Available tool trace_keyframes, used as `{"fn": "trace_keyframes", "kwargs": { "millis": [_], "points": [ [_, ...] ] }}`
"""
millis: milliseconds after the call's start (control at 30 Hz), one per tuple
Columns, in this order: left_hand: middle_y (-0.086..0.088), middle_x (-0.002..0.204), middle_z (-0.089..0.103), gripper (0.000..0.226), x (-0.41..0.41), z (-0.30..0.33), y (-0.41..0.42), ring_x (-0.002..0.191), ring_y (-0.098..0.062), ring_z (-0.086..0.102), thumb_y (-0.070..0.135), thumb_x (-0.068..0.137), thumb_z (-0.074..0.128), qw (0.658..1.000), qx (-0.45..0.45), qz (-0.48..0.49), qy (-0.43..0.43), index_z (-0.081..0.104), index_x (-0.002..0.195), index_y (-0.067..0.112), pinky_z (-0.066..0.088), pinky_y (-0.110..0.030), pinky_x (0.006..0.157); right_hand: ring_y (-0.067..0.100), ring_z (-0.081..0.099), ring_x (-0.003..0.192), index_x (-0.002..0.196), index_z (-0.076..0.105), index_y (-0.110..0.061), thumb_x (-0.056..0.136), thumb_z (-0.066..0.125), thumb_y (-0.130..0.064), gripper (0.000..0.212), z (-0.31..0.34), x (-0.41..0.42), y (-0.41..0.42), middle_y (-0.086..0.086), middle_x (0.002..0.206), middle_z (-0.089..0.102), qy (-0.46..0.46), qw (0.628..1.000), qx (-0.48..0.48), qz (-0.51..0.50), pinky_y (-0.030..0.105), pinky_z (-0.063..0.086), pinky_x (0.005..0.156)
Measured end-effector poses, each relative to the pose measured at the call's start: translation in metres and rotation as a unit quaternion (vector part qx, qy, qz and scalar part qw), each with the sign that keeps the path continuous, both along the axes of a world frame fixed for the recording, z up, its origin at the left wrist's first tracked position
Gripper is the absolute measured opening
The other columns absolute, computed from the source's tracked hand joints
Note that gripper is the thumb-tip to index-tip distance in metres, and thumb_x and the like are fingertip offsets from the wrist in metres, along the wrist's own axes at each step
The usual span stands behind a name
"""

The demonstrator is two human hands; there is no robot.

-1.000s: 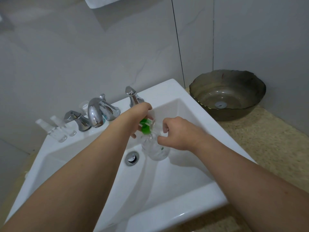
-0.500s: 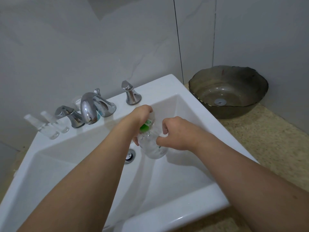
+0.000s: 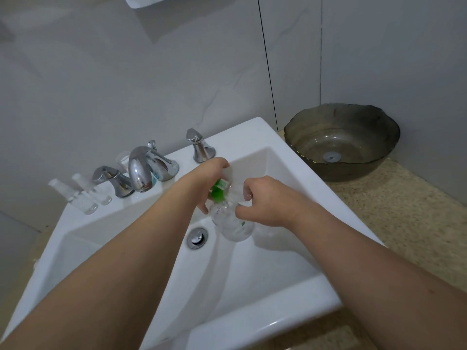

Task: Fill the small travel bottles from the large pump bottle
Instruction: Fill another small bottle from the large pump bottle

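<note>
Both your hands hold the clear bottle (image 3: pixel 231 223) over the white sink (image 3: pixel 252 286).

Your left hand (image 3: pixel 209 178) wraps its fingers (image 3: pixel 202 207) round the upper part of the bottle, by the green label (image 3: pixel 217 190); your right hand (image 3: pixel 267 203) has its fingers curled and pinching at the bottle's neck area, though exactly what they pinch is hidden. The bottle tilts, its rounded clear body just above and to the right of the drain plug (image 3: pixel 197 238). Two small clear bottles (image 3: pixel 83 198) stand on the sink's back ledge at the far left, beside the left tap handle (image 3: pixel 113 180). The chrome spout (image 3: pixel 139 173) sits between that handle and the right tap handle (image 3: pixel 199 147). A dark glass bowl (image 3: pixel 341 142) rests on the speckled bench (image 3: pixel 404 223), right of the sink.
</note>
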State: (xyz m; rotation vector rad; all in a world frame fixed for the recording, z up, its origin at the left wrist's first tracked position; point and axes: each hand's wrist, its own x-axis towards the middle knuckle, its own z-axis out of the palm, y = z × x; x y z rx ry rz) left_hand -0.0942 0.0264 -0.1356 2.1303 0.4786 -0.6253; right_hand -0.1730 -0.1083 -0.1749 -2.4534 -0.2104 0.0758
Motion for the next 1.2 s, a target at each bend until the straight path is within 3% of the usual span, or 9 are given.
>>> {"fn": "trace_keyframes", "kwargs": {
  "millis": [200, 300, 367, 433, 600, 767, 833, 967, 1200],
  "points": [
    [-0.01, 0.128, 0.06, 0.047, -0.004, 0.005, 0.0, 0.113, -0.035, 0.056, 0.045, 0.097, 0.042, 0.999, 0.017, -0.021, -0.022, 0.06, 0.124, 0.011, 0.034, -0.064, 0.103, 0.01, 0.05, 0.066, 0.085, 0.05, -0.023, 0.077, 0.063, -0.045, 0.027, -0.004, 0.003, 0.002, -0.008, 0.078, 0.05, 0.002, 1.0, 0.003, -0.005, 0.03, 0.041, 0.058],
    [-0.013, 0.121, 0.065, 0.035, -0.007, -0.01, -0.002, 0.11, -0.036, 0.061, 0.038, 0.094, 0.044, 0.998, 0.024, -0.017, -0.047, 0.067, 0.102, 0.014, 0.041, -0.056, 0.1, 0.01, 0.049, 0.065, 0.079, 0.047, -0.023, 0.077, 0.065, -0.044, 0.028, -0.008, 0.003, 0.002, -0.006, 0.08, 0.051, 0.028, 1.0, -0.011, -0.002, 0.03, 0.04, 0.056],
    [-0.012, 0.119, 0.065, 0.036, -0.003, -0.013, -0.005, 0.099, -0.033, 0.061, 0.027, 0.096, 0.042, 0.998, 0.019, -0.017, -0.064, 0.068, 0.113, 0.009, 0.048, -0.041, 0.084, 0.011, 0.05, 0.066, 0.08, 0.049, -0.022, 0.077, 0.065, -0.044, 0.028, -0.008, 0.004, 0.002, -0.005, 0.082, 0.052, 0.039, 0.999, -0.016, -0.006, 0.029, 0.038, 0.055],
    [-0.013, 0.118, 0.061, 0.037, -0.001, -0.014, -0.007, 0.089, -0.03, 0.057, 0.02, 0.099, 0.04, 0.997, 0.025, -0.022, -0.07, 0.063, 0.124, 0.005, 0.041, -0.031, 0.064, 0.011, 0.052, 0.068, 0.083, 0.05, -0.021, 0.077, 0.065, -0.045, 0.028, -0.007, 0.004, 0.003, -0.005, 0.085, 0.053, 0.041, 0.999, -0.02, -0.009, 0.029, 0.039, 0.055],
    [-0.017, 0.123, 0.062, 0.038, -0.001, -0.015, -0.005, 0.11, -0.04, 0.058, 0.025, 0.095, 0.04, 0.998, 0.033, -0.004, -0.059, 0.064, 0.121, 0.012, 0.045, -0.06, 0.094, 0.012, 0.051, 0.067, 0.085, 0.051, -0.021, 0.078, 0.064, -0.046, 0.029, -0.007, 0.003, 0.002, -0.003, 0.084, 0.054, 0.04, 0.999, -0.024, -0.008, 0.029, 0.039, 0.055],
    [-0.016, 0.12, 0.065, 0.039, 0.0, -0.014, -0.007, 0.109, -0.04, 0.06, 0.028, 0.093, 0.041, 0.998, 0.04, -0.001, -0.053, 0.067, 0.118, 0.011, 0.044, -0.062, 0.097, 0.009, 0.049, 0.068, 0.088, 0.051, -0.021, 0.079, 0.064, -0.045, 0.029, -0.006, 0.003, 0.001, -0.006, 0.083, 0.05, 0.033, 0.999, -0.024, -0.003, 0.029, 0.04, 0.057],
    [-0.015, 0.121, 0.065, 0.041, 0.001, -0.016, -0.006, 0.108, -0.038, 0.06, 0.03, 0.092, 0.042, 0.997, 0.051, -0.003, -0.052, 0.065, 0.121, 0.013, 0.045, -0.055, 0.094, 0.01, 0.049, 0.068, 0.089, 0.052, -0.02, 0.079, 0.064, -0.045, 0.029, -0.006, 0.003, 0.001, -0.006, 0.084, 0.05, 0.032, 0.999, -0.024, -0.003, 0.029, 0.042, 0.058],
    [-0.014, 0.122, 0.064, 0.042, 0.001, -0.013, -0.004, 0.105, -0.032, 0.059, 0.033, 0.096, 0.041, 0.996, 0.056, -0.002, -0.064, 0.061, 0.125, 0.011, 0.037, -0.034, 0.066, 0.011, 0.05, 0.067, 0.087, 0.051, -0.021, 0.078, 0.063, -0.046, 0.029, -0.006, 0.004, 0.002, -0.006, 0.083, 0.052, 0.015, 1.0, -0.023, -0.004, 0.029, 0.041, 0.057],
    [-0.009, 0.108, 0.06, 0.035, -0.001, 0.006, -0.005, 0.079, -0.021, 0.05, 0.034, 0.101, 0.04, 0.996, 0.051, -0.034, -0.072, 0.062, 0.11, 0.009, 0.029, -0.03, 0.057, 0.01, 0.048, 0.062, 0.085, 0.05, -0.022, 0.076, 0.064, -0.045, 0.029, -0.005, 0.004, 0.002, -0.008, 0.074, 0.049, -0.003, 1.0, 0.002, -0.01, 0.028, 0.038, 0.055]
  ]
}}
